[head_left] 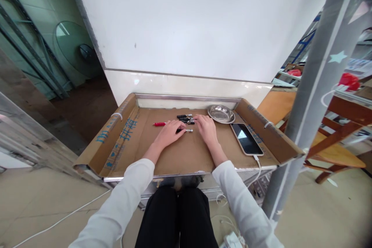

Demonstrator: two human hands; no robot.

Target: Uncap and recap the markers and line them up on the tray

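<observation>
My left hand (pixel 172 133) rests low over the cardboard, its fingers closed around a small black piece with a silver end (pixel 189 130) that sticks out to the right. A red pen-like stick (pixel 158 124) lies behind it, partly covered by the hand. Several short black and silver pieces (pixel 183 116) are gathered just beyond my fingers. My right hand (pixel 207 128) is bent over the right side of this group, fingers drawn together at its edge. Whatever is between those fingertips is too small to make out.
A cardboard-lined tray table (pixel 174 159) has raised sides. At its back right sits a round metal dish (pixel 221 114); a phone (pixel 247 139) with a white charging cable (pixel 258 168) lies in front. A grey post (pixel 309 97) and wooden chair (pixel 337 139) stand right.
</observation>
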